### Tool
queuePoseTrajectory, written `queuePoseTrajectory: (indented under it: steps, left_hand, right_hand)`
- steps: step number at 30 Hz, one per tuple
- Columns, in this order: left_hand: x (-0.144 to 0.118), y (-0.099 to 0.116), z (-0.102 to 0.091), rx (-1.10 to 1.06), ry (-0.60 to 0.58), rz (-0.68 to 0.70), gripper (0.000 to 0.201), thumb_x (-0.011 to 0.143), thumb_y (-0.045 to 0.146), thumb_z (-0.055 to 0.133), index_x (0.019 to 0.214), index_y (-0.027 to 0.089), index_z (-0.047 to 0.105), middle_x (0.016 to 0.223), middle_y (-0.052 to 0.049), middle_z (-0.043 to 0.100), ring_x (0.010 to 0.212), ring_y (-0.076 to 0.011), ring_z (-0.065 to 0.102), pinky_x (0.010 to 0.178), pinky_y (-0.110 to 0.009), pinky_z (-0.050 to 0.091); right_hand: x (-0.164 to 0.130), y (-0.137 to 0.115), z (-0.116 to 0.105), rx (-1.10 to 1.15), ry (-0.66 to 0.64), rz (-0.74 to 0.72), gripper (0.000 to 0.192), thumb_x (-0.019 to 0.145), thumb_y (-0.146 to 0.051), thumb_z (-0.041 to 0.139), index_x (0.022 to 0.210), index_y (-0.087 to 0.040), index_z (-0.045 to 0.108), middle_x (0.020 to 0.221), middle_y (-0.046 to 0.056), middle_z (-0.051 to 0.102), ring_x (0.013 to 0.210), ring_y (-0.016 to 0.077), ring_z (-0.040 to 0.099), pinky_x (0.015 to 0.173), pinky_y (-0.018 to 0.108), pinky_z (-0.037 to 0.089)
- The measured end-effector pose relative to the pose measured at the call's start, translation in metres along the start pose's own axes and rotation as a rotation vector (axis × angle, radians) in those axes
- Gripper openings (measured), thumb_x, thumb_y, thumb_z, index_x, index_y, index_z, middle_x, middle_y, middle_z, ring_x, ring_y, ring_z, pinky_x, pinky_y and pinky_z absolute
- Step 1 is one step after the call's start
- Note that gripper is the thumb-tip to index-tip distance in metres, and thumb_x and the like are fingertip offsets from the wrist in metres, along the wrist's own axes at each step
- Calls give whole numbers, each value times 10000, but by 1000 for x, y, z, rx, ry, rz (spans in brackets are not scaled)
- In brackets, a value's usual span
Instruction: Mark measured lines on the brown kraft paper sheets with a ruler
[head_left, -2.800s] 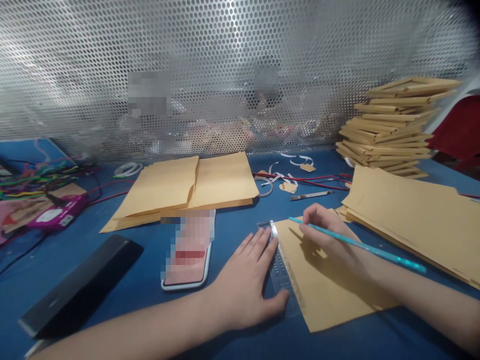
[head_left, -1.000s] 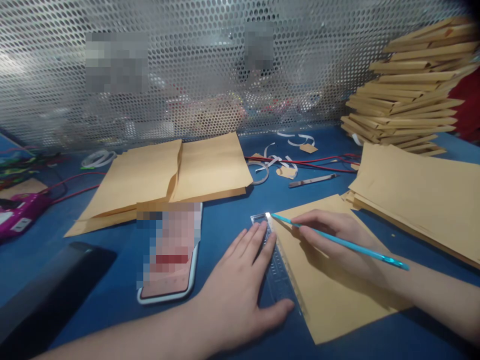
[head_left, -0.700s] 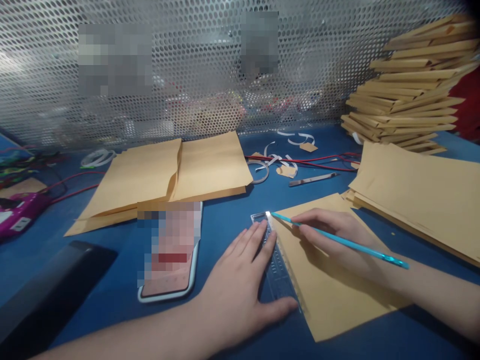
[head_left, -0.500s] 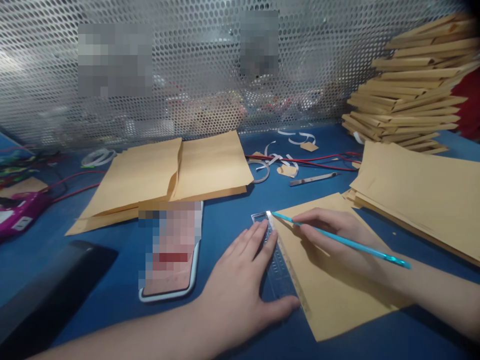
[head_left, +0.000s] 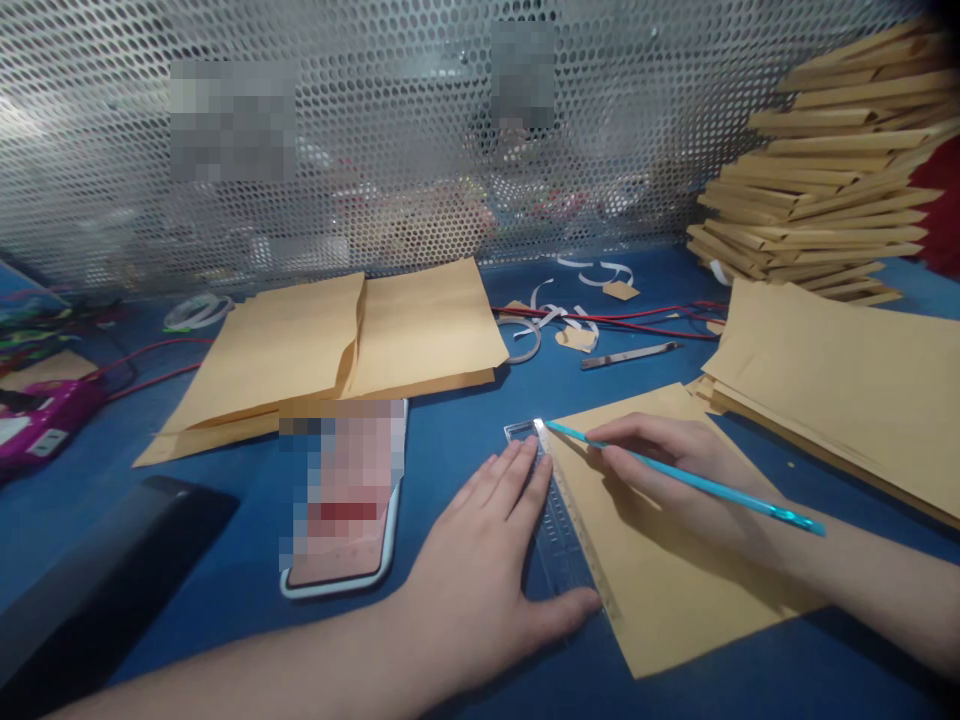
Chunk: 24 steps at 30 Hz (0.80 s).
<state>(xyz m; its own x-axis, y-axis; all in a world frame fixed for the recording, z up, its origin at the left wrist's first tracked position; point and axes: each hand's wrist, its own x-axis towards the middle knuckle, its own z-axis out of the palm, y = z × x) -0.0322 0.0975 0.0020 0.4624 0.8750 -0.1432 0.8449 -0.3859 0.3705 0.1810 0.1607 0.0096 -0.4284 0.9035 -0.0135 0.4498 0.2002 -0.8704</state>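
My left hand [head_left: 487, 550] lies flat with spread fingers on a clear plastic ruler [head_left: 559, 545]. The ruler runs along the left edge of a brown paper sheet or envelope [head_left: 675, 590], overlapping it slightly. In my right hand [head_left: 675, 460] is a slim turquoise pencil [head_left: 720, 488], pinched between thumb and fingers. Its tip is at the ruler's far end, by the paper's upper left corner. Whether the tip touches the paper I cannot tell. Left of my left hand lies a phone [head_left: 337, 578] in a pale case, its screen partly blurred out.
Open brown envelopes [head_left: 427, 320] lie behind the phone. At the right are flat brown envelopes [head_left: 847, 370] and a tall folded stack [head_left: 817, 210]. A craft knife [head_left: 628, 356], red cables [head_left: 637, 322] and white strips [head_left: 581, 325] lie behind the paper. A perforated metal screen [head_left: 405, 130] closes the back.
Both hands, the ruler and the pencil stay almost where they were. The whole view has shifted very slightly.
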Motion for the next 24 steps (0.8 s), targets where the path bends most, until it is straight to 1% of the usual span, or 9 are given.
queuePoseTrajectory:
  steps: [6,14,18,24]
  left_hand:
    - [-1,-1,0,-27,23,5,981,773,672,545,1496,122,176,1541,-128,94,1407,-324,134,1123,-536,212]
    - [-1,1,2,-36,24,-21,981,766,677,550,1501,148,173,1548,-105,92,1407,-329,134,1134,-520,196]
    - [-1,0,2,-25,23,-21,984,767,662,555,1502,139,162,1548,-113,89,1409,-321,135,1135,-514,192]
    - [-3,1,3,-54,38,-21,973,765,651,564,1495,130,188,1542,-131,112,1402,-342,148,1118,-543,223]
  right_hand:
    - [0,-4,0,4,-7,23,222,871,-341,540,984,-211,681,945,55,732,845,216,686,736,322,540]
    - [0,-7,0,12,9,36,217,857,-343,557,969,-214,691,940,62,732,850,222,685,738,319,542]
    - [0,-5,1,0,11,24,213,860,-340,554,972,-221,692,948,53,732,836,210,687,711,301,538]
    - [1,-4,1,-13,-1,32,207,857,-345,557,955,-212,682,934,62,733,813,217,683,688,313,543]
